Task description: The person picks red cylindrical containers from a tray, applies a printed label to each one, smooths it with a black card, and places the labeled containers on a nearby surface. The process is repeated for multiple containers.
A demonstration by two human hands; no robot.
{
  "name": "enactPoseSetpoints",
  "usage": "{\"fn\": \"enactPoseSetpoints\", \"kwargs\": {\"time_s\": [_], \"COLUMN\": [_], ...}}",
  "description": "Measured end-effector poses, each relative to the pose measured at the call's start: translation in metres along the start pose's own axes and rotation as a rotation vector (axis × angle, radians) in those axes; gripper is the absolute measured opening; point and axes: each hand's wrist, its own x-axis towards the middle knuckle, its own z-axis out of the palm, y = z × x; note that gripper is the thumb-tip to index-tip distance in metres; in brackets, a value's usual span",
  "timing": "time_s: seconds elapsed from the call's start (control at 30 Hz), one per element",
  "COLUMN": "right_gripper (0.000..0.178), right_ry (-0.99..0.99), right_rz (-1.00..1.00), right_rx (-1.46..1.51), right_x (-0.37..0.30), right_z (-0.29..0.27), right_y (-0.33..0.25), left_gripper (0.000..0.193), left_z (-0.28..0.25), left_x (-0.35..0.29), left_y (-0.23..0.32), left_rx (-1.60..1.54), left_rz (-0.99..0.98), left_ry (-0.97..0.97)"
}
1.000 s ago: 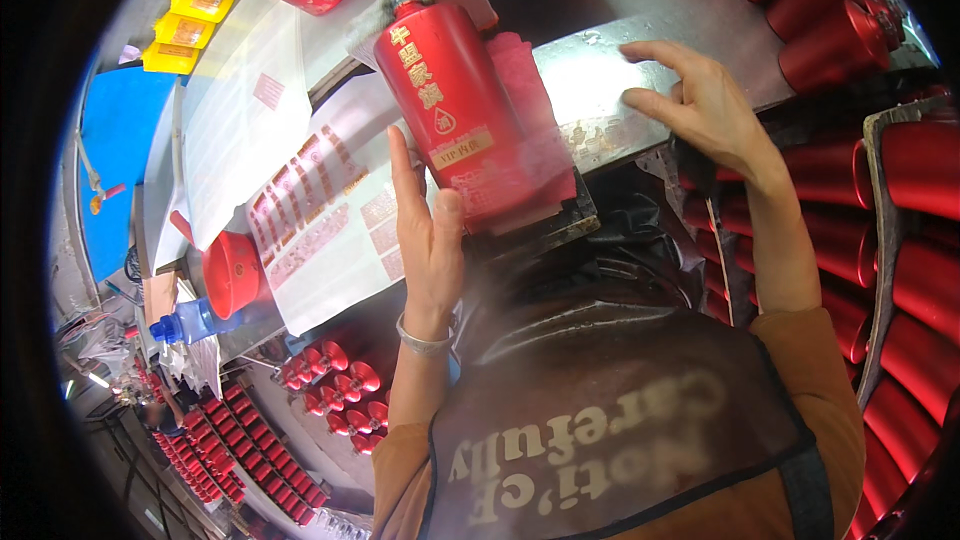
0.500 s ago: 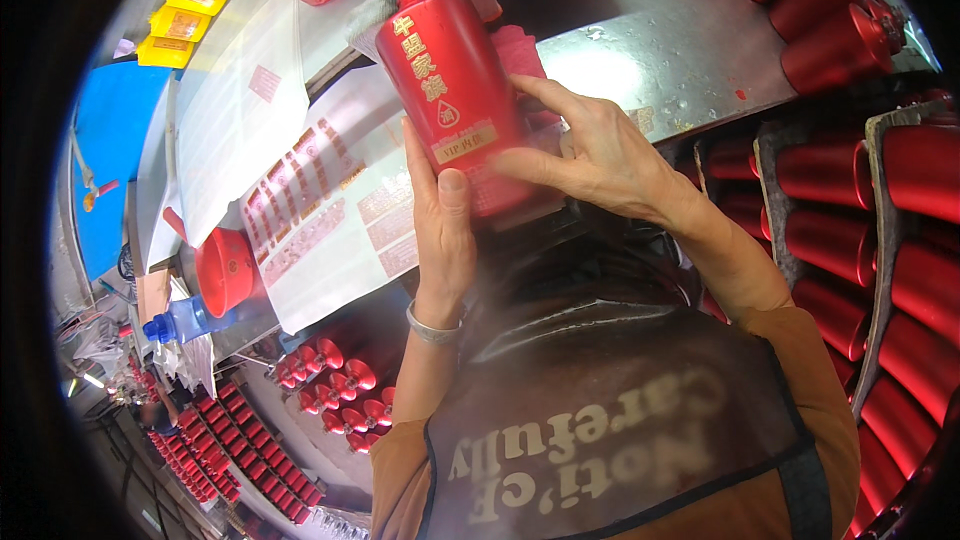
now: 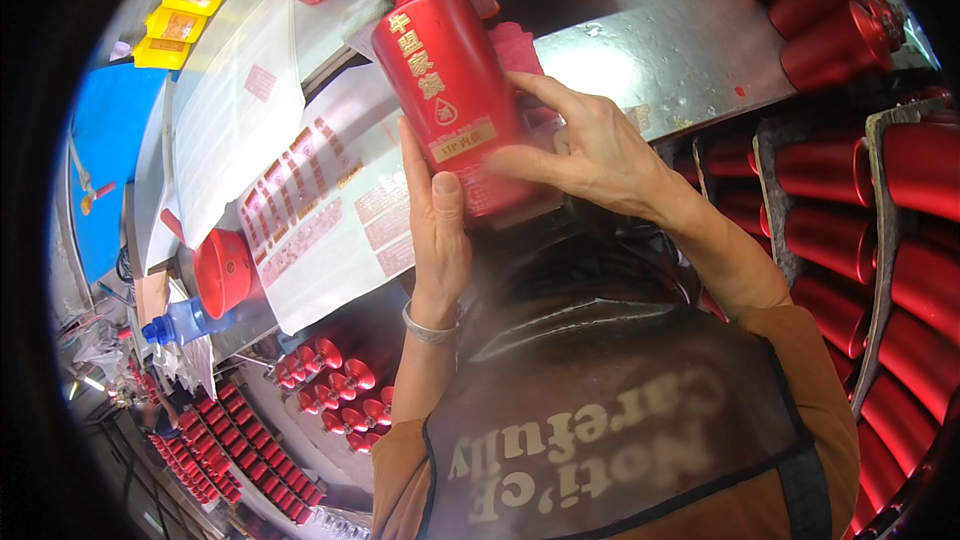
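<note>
A red bottle with gold lettering and a gold label strip lies tilted in front of me, its silvery neck pointing away and resting on a grey cloth pad. My left hand supports its left side near the base, thumb along the edge and fingers partly behind it. From the right, my right hand grips the bottle, with its thumb across the lower front, just below the gold strip. The thumb tip is blurred. A pink cloth shows behind the bottle's right side.
White sheets with red and gold decals cover the left of the metal table. Beside them are a red dipper and a blue-capped bottle. Yellow containers line the far left. Racks of red bottles crowd my right.
The bottle and my left hand have shifted very slightly left. Both hands keep their hold, and my right thumb stays on the lower front.
</note>
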Motion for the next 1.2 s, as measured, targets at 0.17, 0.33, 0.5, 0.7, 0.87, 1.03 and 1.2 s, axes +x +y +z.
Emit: {"fn": "enactPoseSetpoints", "kwargs": {"time_s": [0.17, 0.33, 0.5, 0.7, 0.87, 1.03, 1.2], "right_gripper": [0.089, 0.082, 0.055, 0.055, 0.069, 0.076, 0.075], "right_ry": [-0.001, -0.001, 0.214, 0.271, 0.262, 0.226, 0.279], "right_rz": [0.014, -0.004, -0.022, -0.379, -0.341, -0.319, -0.350], "right_rx": [0.061, 0.088, 0.282, -0.203, -0.383, -0.405, -0.410], "right_x": [0.000, 0.000, -0.027, -0.068, -0.071, -0.070, -0.067], "right_z": [0.001, 0.004, 0.005, 0.027, 0.044, 0.045, 0.046], "right_y": [0.004, 0.008, 0.006, 0.007, 0.012, 0.012, 0.013], "left_gripper": [0.080, 0.078, 0.077, 0.073, 0.070, 0.067, 0.067], "left_z": [0.002, 0.000, -0.004, -0.003, -0.002, -0.005, -0.011], "left_x": [-0.001, 0.001, -0.004, -0.013, -0.014, -0.017, -0.009], "left_y": [0.002, -0.006, -0.018, -0.026, -0.029, -0.036, -0.032], "left_rx": [0.035, 0.108, -0.034, -0.034, 0.034, 0.052, 0.063], "left_rz": [0.001, 0.030, 0.002, -0.010, -0.007, -0.007, 0.026], "left_ry": [0.018, 0.071, 0.105, 0.115, 0.126, 0.129, 0.078]}}
